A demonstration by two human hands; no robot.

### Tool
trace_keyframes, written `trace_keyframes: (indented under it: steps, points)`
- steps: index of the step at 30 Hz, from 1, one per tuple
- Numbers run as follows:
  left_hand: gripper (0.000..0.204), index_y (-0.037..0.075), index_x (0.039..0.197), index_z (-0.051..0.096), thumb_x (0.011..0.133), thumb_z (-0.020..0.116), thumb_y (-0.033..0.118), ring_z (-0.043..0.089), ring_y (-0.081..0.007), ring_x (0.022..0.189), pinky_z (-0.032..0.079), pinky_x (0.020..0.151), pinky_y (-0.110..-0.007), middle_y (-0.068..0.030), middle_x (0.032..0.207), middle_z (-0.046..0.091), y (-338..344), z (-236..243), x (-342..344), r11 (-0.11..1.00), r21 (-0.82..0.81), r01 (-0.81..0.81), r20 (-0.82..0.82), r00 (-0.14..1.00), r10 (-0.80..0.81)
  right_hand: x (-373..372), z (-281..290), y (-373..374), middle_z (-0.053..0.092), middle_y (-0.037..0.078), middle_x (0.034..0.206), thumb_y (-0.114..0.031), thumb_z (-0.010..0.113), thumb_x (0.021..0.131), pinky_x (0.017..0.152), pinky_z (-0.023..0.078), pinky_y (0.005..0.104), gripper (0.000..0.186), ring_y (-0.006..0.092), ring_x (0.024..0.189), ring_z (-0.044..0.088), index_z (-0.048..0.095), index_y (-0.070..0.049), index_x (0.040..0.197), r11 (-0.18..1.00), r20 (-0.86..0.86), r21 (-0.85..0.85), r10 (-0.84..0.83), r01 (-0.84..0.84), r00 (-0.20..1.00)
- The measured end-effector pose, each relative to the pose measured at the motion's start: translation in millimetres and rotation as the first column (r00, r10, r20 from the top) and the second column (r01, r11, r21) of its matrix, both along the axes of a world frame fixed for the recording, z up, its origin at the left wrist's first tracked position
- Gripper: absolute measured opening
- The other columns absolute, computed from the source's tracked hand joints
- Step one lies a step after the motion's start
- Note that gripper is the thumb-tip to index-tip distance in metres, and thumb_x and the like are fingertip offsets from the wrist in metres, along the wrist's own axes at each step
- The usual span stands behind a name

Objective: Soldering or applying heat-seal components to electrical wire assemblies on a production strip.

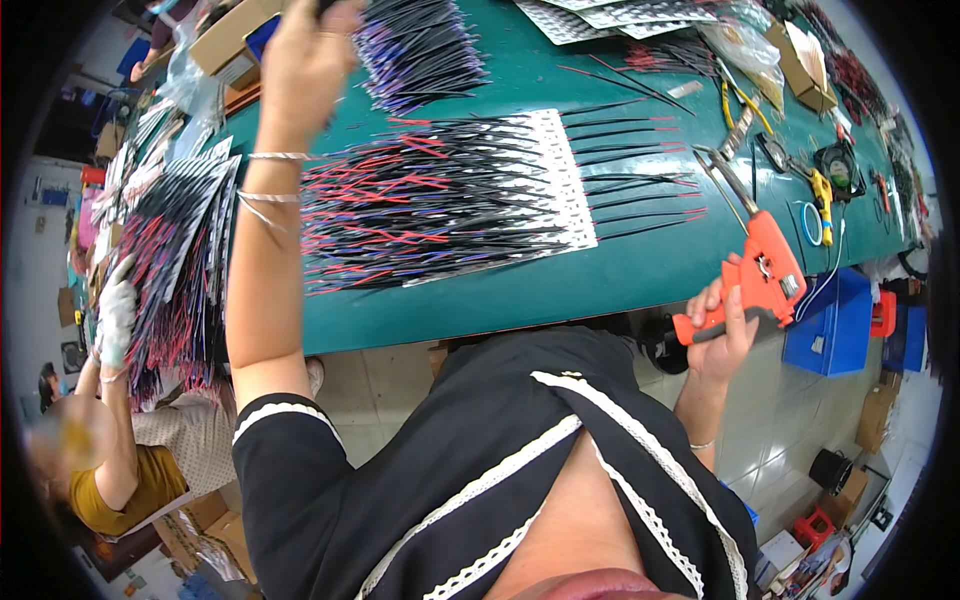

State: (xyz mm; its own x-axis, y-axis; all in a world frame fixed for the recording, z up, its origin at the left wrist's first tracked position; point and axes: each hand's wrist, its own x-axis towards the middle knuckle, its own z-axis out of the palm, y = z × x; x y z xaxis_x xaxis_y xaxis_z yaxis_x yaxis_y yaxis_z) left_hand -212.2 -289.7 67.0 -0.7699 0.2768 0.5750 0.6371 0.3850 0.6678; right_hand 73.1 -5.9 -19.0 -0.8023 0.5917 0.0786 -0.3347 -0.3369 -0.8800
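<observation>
My right hand (725, 340) is wrapped round the handle of an orange-red hot glue gun (765, 270), tilted with its nozzle up and left over the bench's near right part. My left hand (308, 65) is raised at the upper edge, partly cut off and blurred. Its fingers look curled by a small dark thing that I cannot make out. Below and between the hands lies a white perforated sheet (565, 190) with rows of black wires (450, 190), red and blue at their ends. Several separate wires (630, 185) stick out right of the sheet.
A green bench (480, 310) carries a wire pile (420, 50), white sheets (610, 15), yellow-handled pliers (745, 105) and a black tape roll (838, 168). At left, a co-worker's gloved hand (117, 310) touches more wires (180, 280). A blue bin (828, 325) stands below right.
</observation>
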Motion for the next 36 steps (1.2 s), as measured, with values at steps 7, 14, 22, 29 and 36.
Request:
trace_keyframes:
  steps: [7, 14, 22, 29, 36]
  points:
    - [0.017, -0.002, 0.089, 0.053, 0.076, 0.053, 0.009, 0.055, -0.0331, 0.069, 0.043, 0.063, -0.034, -0.0199, 0.076, 0.056, 112.0, -61.5, 82.4, 0.77, -0.434, 0.469, 0.405, 0.864, -0.298, -12.6, -22.9, 22.7, 0.046, 0.009, 0.076, -0.013, 0.048, 0.082, 0.054, 0.041, 0.0288, 0.04, 0.0154, 0.058, 0.048, 0.034, 0.002, 0.115, 0.983, -0.003, -0.134, 0.124, -0.124, 0.992]
    - [0.021, -0.002, 0.082, 0.056, 0.07, 0.059, 0.014, 0.053, -0.0268, 0.058, 0.042, 0.059, -0.032, -0.0166, 0.068, 0.055, 101.2, -109.0, 92.0, 0.749, -0.488, 0.448, 0.602, 0.794, -0.083, -1.2, -32.9, 33.3, 0.047, 0.01, 0.068, -0.012, 0.052, 0.079, 0.046, 0.039, 0.0246, 0.041, 0.0128, 0.049, 0.045, 0.036, 0.003, 0.114, 0.962, 0.132, -0.18, 0.228, -0.203, 0.965]
    - [0.019, -0.002, 0.082, 0.056, 0.07, 0.06, 0.012, 0.05, -0.0218, 0.052, 0.04, 0.054, -0.029, -0.0154, 0.065, 0.055, 101.6, -95.9, 97.3, 0.8, -0.452, 0.395, 0.534, 0.838, -0.113, 4.1, -37.7, 23.9, 0.047, 0.007, 0.066, -0.018, 0.053, 0.081, 0.045, 0.038, 0.0239, 0.05, 0.0111, 0.048, 0.044, 0.031, 0.007, 0.118, 0.943, 0.244, -0.073, 0.332, -0.325, 0.911]
    - [0.018, -0.002, 0.079, 0.058, 0.068, 0.061, 0.012, 0.055, -0.0287, 0.057, 0.042, 0.055, -0.03, -0.0169, 0.066, 0.055, 112.4, -101.2, 100.4, 0.826, -0.435, 0.358, 0.48, 0.869, -0.124, 16.1, -37.6, 13.4, 0.044, 0.005, 0.056, -0.016, 0.054, 0.081, 0.039, 0.036, 0.0239, 0.042, 0.0108, 0.042, 0.04, 0.037, 0.007, 0.112, 0.934, 0.304, -0.042, 0.351, -0.356, 0.885]
    - [0.019, -0.001, 0.076, 0.059, 0.067, 0.061, 0.015, 0.055, -0.0324, 0.061, 0.044, 0.057, -0.033, -0.0181, 0.068, 0.056, 113.0, -117.4, 98.3, 0.806, -0.475, 0.354, 0.497, 0.864, -0.086, 18.5, -38.0, 3.1, 0.051, 0.004, 0.066, -0.012, 0.059, 0.078, 0.041, 0.04, 0.0214, 0.023, 0.0082, 0.048, 0.048, 0.049, 0.0, 0.094, 0.941, 0.407, -0.147, 0.339, -0.306, 0.848]
